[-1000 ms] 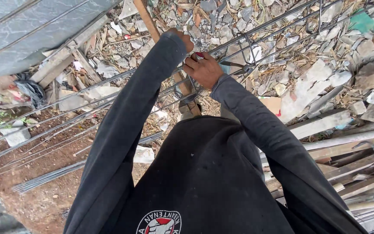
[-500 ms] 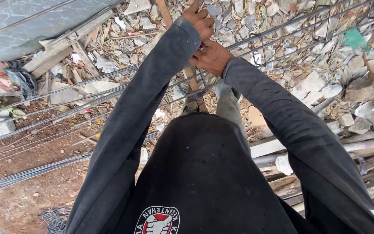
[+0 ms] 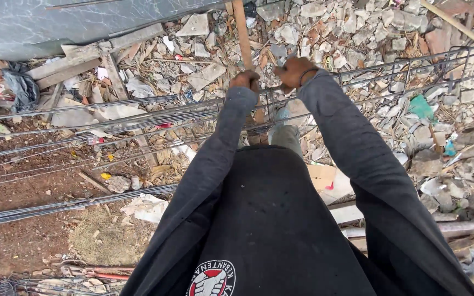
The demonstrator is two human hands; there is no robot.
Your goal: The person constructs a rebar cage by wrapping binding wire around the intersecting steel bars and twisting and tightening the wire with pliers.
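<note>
Change vs a second ago: both hands have moved up and away from the body, arms now near full stretch, and the view has swung so the long grey steel rebar cage [image 3: 352, 77] runs across the upper frame. Left hand [image 3: 244, 81] and right hand [image 3: 294, 70] sit close together, both curled shut on the cage's top bars where a stirrup crosses; earlier the left was higher on the wooden post, the right lower on the bars. Cannot tell if a tie wire or tool is pinched between the fingers, too small.

Cage position: raised off the ground, propped against the upright brown timber post [image 3: 243, 38], which passes just behind the left hand. Loose straight grey bars [image 3: 83, 118] extend out to the person's left, apart from the hands.

Judgement: work point has settled on that one joint by the post; hands look set for tying or twisting there, not for carrying.

Around: broken concrete rubble [image 3: 357, 27] under the cage, grey tarpaulin sheet [image 3: 56, 22] top left, bare red soil [image 3: 23, 181] lower left
</note>
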